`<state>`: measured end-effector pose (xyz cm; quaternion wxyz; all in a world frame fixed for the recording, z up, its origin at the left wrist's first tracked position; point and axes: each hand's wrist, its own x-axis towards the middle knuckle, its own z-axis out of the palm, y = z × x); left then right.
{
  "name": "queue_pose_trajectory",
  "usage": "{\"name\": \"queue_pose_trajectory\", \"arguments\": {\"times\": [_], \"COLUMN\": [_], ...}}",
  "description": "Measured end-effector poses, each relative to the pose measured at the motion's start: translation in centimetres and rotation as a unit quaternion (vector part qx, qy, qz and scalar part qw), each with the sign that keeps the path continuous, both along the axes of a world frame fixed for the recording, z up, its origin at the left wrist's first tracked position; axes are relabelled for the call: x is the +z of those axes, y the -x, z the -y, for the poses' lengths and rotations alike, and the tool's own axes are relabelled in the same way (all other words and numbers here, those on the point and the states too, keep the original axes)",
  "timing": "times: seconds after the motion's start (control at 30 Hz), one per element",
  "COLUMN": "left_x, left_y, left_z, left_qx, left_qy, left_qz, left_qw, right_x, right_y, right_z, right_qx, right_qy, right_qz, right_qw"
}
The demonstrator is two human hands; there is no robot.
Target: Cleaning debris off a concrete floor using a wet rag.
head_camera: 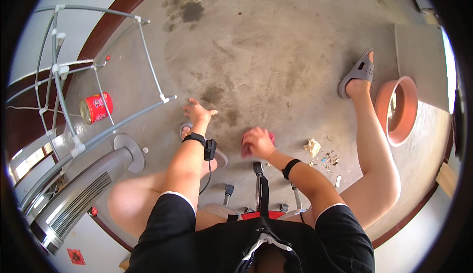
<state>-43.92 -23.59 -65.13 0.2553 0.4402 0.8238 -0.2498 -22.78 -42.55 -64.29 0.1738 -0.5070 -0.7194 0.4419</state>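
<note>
My right hand [259, 142] is closed over a dark red cloth [245, 150], low over the concrete floor [258, 69] in front of the chair. Part of the cloth shows on both sides of the fingers; the rest is hidden beneath the hand. To its left my left hand [198, 113] is spread with nothing in it, near dark stains [213, 94] on the floor. A black strap with a small black device [210, 150] and a cable is on my left wrist; a black band [291, 168] circles the right one.
A pipe frame [140, 115], a tower fan [85, 188] and a red tin [97, 107] stand or lie at left. Crumpled paper [312, 147] and small debris [330, 159] lie right of my right hand. A pink basin [406, 114] is beside my right leg; chair casters [258, 167] are close below.
</note>
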Motion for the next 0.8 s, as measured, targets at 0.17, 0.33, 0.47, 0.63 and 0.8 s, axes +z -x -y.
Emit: {"name": "queue_pose_trajectory", "arguments": {"times": [0.17,0.33,0.47,0.63,0.8], "left_x": [2.2,1.1,1.7,0.6,0.6], "left_y": [-1.9,-7.1,-13.5,-12.9,-14.1], "left_z": [0.2,3.1,5.3,5.4,4.8], "left_qx": [0.030,-0.043,-0.029,-0.034,-0.019], "left_qy": [-0.012,-0.037,-0.014,-0.060,-0.014], "left_qz": [0.040,0.086,0.149,0.117,0.112], "left_qw": [0.999,0.995,0.988,0.991,0.993], "right_x": [-1.0,-1.2,-3.6,-1.1,-0.2], "right_y": [-11.0,-26.8,-21.9,-7.1,-6.7], "right_z": [-12.9,-20.9,-15.0,-0.1,1.4], "right_qx": [-0.328,-0.539,-0.416,0.010,-0.149], "right_qy": [-0.130,0.034,-0.006,-0.067,0.014], "right_qz": [0.065,0.270,0.310,0.227,0.031], "right_qw": [0.933,0.797,0.855,0.972,0.988]}}
